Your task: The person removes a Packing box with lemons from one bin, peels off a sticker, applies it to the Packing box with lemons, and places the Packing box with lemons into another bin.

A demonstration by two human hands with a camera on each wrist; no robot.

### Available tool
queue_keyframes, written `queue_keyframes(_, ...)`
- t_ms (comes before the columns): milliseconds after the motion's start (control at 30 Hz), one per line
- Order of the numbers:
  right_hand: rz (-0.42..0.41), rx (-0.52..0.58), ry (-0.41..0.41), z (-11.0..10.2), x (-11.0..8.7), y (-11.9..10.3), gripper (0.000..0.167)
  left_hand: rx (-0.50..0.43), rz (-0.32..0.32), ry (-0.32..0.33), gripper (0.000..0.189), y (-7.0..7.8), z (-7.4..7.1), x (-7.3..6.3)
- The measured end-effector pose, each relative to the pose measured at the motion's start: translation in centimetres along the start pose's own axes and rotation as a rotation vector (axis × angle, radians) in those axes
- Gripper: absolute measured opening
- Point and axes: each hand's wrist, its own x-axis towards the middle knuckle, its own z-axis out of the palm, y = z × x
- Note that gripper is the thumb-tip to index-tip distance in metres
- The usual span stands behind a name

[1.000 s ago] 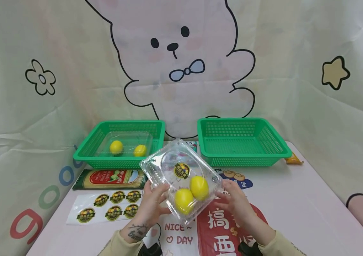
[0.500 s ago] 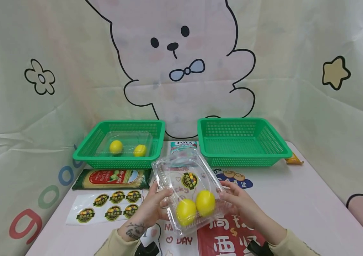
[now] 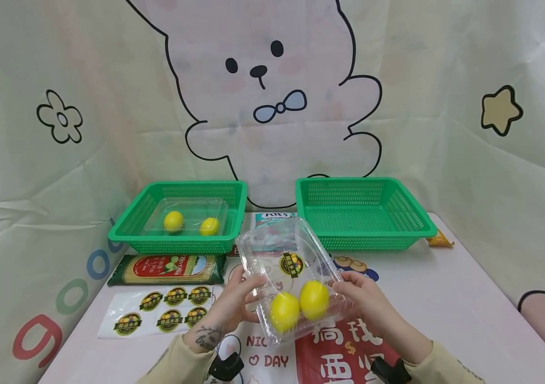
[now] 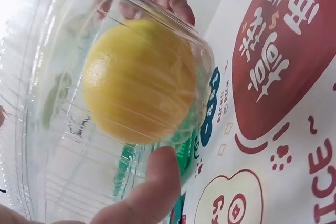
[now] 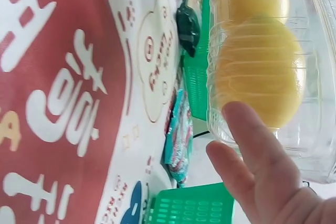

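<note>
Head view shows a pale fabric backdrop [image 3: 426, 106] with a line-drawn bear, standing beyond both grips. Below it, a pale pink desk [image 3: 450, 309] spreads under the grips, with red-and-white print [image 3: 310, 362] directly beneath them. Two green plastic mesh baskets stand farther off: the left basket [image 3: 178, 244] ahead and left of the left grip, the right basket [image 3: 365, 242] ahead of the right grip.

Between the grips, tilted and raised off the desk, is a clear plastic clamshell box [image 3: 291, 282]. The left grip [image 3: 230, 301] grasps its left side; the right grip [image 3: 361, 293] grasps its right edge, and the right wrist view shows two fingertips by its ridged wall. A second clear plastic box [image 3: 191, 213] sits in the left basket.

Left of the left grip lie a long green-and-red pasta packet [image 3: 173, 269] and, nearer, a white sticker sheet [image 3: 157, 309]. A teal packet [image 3: 274, 217] lies ahead, between the baskets; an orange packet [image 3: 440, 239] is far right of the right grip.

Two round yellow fruits [image 3: 284, 311] rest at the held box's near end, between the grips; two more yellow fruits [image 3: 173, 221] show at the second box. A round black-and-gold label [image 3: 292, 265] is on the held box.
</note>
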Motion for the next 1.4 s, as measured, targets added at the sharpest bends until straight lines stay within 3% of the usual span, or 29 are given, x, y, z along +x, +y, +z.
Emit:
queue_keyframes(167, 0.008, 0.011, 0.06, -0.3, 0.4, -0.8, 0.045, 0.039, 0.007, 0.017, 0.073, 0.5, 0.2, 0.6)
queue_keyframes(333, -0.015, 0.051, 0.063, -0.9, 0.7, -1.6, 0.046, 0.04, 0.01, 0.044, 0.075, 0.5, 0.3, 2.3)
queue_keyframes(633, -0.09, 0.081, 0.114, -2.9, 1.8, -2.9, 0.051, 0.029, -0.011, 0.161, 0.071, 0.0, 1.3, 7.7)
queue_keyframes(867, -0.107, 0.077, 0.196, -4.5, 2.6, -4.4, 0.038, 0.07, 0.049, 0.245, 0.073, 0.4, 2.7, 11.7)
queue_keyframes(1133, -0.082, 0.051, 0.251, -6.8, 4.5, -6.1, 0.036, 0.089, 0.066, 0.25, 0.068, 0.5, 4.2, 14.7)
queue_keyframes(1400, 0.02, 0.052, 0.247, -8.9, 6.4, -8.0, 0.069, 0.089, 0.093, 0.226, 0.056, 0.7, 5.2, 15.9)
